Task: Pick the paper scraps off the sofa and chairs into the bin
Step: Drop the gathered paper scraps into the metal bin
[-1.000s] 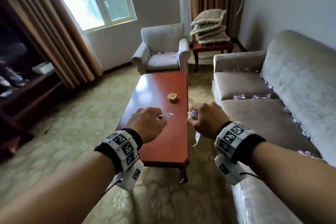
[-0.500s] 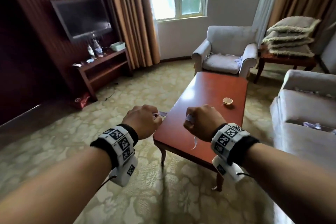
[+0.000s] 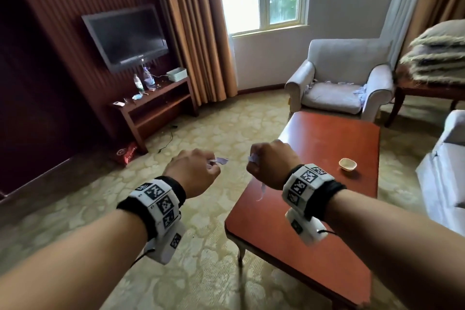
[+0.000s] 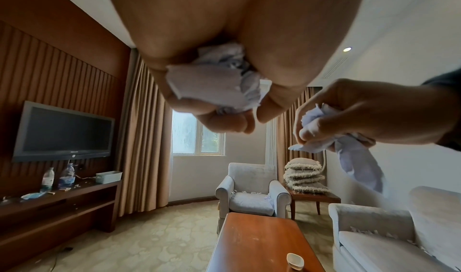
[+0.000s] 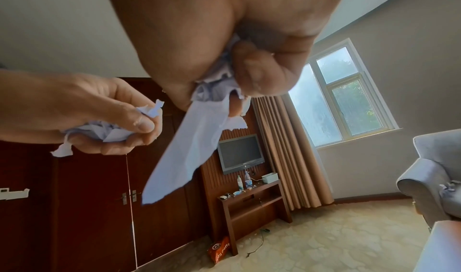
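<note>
Patterned beige carpet and dark wood panelling behind. Crumpled paper scraps clenched in curled fingers of left hand, held above carpet just off near left corner of red coffee table. Second wad, long torn strip hanging down, gripped in closed right hand over table's near left edge. More scraps lying along seat edges of grey armchair beyond table's far end. Small bowl near table's right edge. Television on wall above wooden stand with bottles; stacked cushions on side table at right.
</note>
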Demonstrator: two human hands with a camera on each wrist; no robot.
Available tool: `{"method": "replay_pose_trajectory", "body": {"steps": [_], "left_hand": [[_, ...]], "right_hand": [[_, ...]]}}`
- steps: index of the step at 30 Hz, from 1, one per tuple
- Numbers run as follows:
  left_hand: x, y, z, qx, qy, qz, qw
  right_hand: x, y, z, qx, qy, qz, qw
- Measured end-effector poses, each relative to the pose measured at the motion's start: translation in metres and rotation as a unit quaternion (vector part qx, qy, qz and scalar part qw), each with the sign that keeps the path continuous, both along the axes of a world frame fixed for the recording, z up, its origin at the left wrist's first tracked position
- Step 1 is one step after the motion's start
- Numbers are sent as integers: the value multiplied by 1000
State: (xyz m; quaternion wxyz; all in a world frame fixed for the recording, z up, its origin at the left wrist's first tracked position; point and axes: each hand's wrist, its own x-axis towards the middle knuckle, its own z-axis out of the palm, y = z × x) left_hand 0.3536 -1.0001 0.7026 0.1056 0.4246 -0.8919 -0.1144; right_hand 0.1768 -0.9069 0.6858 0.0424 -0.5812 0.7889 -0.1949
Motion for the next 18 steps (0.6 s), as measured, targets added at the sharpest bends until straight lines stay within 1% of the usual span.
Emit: {"method": "replay_pose_trajectory", "body": {"steps": [3,5,8,11,13,15,18], "left_hand": [[-19,-27,-6,5,-17,0,1000],[-38,-42,-10,6,-28,-14,999],[-76,-59,-15,21,-38,-53,998],[-116,-61,-17,22,-46,-108,993],[-154,-56,-18,18,-41,-175,983],[-185,-45,-18,18,-32,-249,968],[-215,-22,-19,9,-18,-371,928]], "right_hand": [[-9,-24,-11,18,-11,4,1000],[-20,-32,-16,42,-14,-3,999],[-44,-33,-21,52,-15,-50,997],[-65,-16,-20,51,-12,-109,993],[-79,5,-20,59,1,-172,983],[-90,28,-17,55,9,-254,966],[-89,62,-10,42,-8,-362,931]]}}
